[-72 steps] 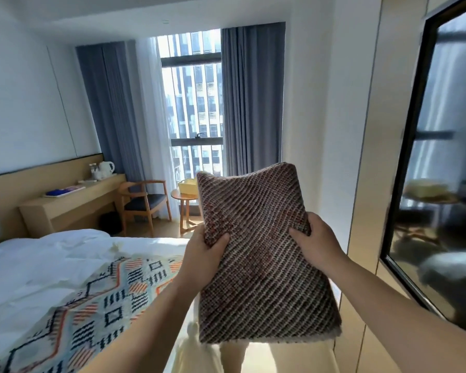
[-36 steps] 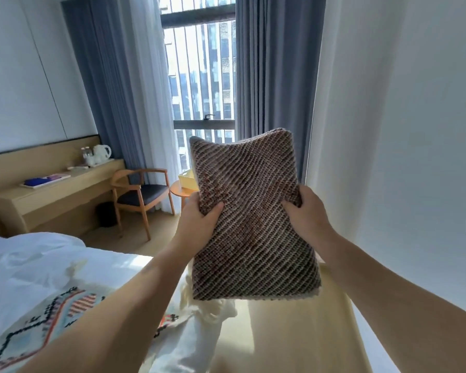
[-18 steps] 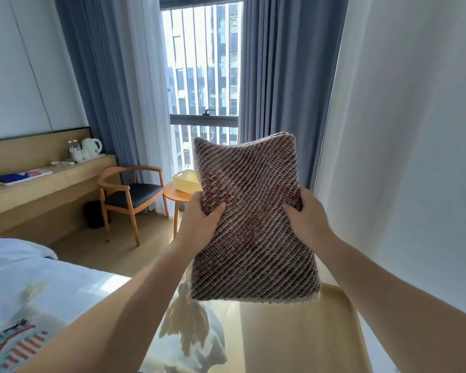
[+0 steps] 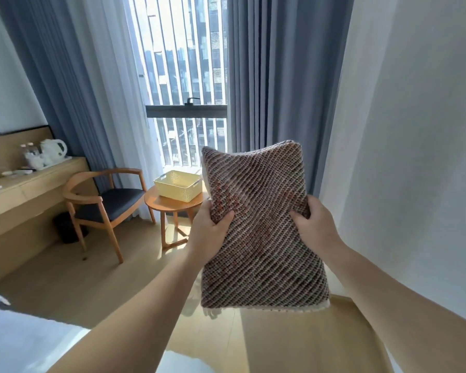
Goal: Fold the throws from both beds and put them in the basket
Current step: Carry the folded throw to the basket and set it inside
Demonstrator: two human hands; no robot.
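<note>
While the left hand (image 4: 213, 232) and right hand (image 4: 314, 224) each clamp a side edge of the folded brown woven throw (image 4: 261, 238), it hangs upright in mid-air between them. At ten o'clock of it, well apart, the yellow basket (image 4: 176, 185) sits on a round side table (image 4: 172, 205). This throw looks folded but not yet delivered; nothing is visible in the basket.
</note>
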